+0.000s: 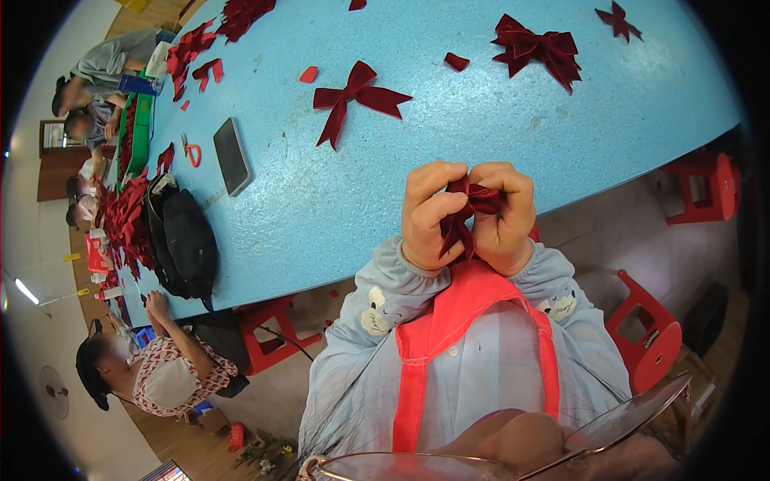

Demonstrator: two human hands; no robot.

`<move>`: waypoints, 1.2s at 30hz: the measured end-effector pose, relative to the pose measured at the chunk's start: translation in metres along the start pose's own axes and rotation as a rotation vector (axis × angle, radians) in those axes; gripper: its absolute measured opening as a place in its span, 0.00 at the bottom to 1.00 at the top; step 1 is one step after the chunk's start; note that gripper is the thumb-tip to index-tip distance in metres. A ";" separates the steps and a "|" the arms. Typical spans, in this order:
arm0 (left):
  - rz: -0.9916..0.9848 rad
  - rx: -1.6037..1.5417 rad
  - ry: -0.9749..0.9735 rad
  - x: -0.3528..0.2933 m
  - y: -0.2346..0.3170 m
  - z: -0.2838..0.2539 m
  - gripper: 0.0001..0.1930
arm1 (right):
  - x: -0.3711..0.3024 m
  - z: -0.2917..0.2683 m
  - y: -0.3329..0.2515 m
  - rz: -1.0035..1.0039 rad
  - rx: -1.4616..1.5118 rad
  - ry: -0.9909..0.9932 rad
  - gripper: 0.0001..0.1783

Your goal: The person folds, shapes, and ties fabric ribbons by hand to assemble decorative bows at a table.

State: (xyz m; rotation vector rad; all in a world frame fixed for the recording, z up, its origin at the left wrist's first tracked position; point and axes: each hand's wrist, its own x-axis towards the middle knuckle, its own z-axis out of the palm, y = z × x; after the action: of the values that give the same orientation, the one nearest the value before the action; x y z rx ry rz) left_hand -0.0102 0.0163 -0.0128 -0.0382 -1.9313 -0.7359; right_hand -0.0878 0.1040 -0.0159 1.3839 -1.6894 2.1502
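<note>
Between my two hands, just off the table's near edge, is a dark red velvet bow (484, 199). My left hand (431, 210) pinches its left side, fingers curled around the loop and a hanging tail. On the other side, my right hand (507, 215) closes on the right loop with thumb and bent fingers. The bow's knot is partly covered by my fingertips. Beyond my hands, a finished-looking red bow (353, 100) lies on the blue table (321, 208). Farther right lie a cluster of red bows (539, 52) and a smaller bow (618, 22).
A black phone (233, 156), orange-handled scissors (191, 151) and a black bag (183, 236) lie at the left. Past them are a heap of red ribbon pieces (127, 220) and a green crate (138, 136). Several people sit along the left side. Red stools (646, 333) stand by the table.
</note>
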 end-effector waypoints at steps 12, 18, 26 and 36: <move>0.020 -0.092 0.044 0.003 0.003 0.003 0.25 | -0.004 -0.001 -0.004 0.023 0.096 -0.031 0.10; 0.018 -0.138 -0.028 0.007 0.002 -0.004 0.24 | 0.006 -0.013 -0.009 -0.066 -0.128 -0.108 0.13; -0.040 -0.194 -0.072 -0.003 -0.004 0.001 0.22 | -0.004 0.004 0.001 0.099 0.225 0.087 0.08; -0.315 -0.430 0.042 -0.012 0.005 0.022 0.11 | -0.002 0.000 0.003 0.188 0.076 0.145 0.03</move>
State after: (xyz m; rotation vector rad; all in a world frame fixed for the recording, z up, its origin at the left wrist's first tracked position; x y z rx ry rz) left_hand -0.0209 0.0350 -0.0264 0.0181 -1.7263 -1.3436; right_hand -0.0885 0.1037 -0.0198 1.0934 -1.7638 2.3723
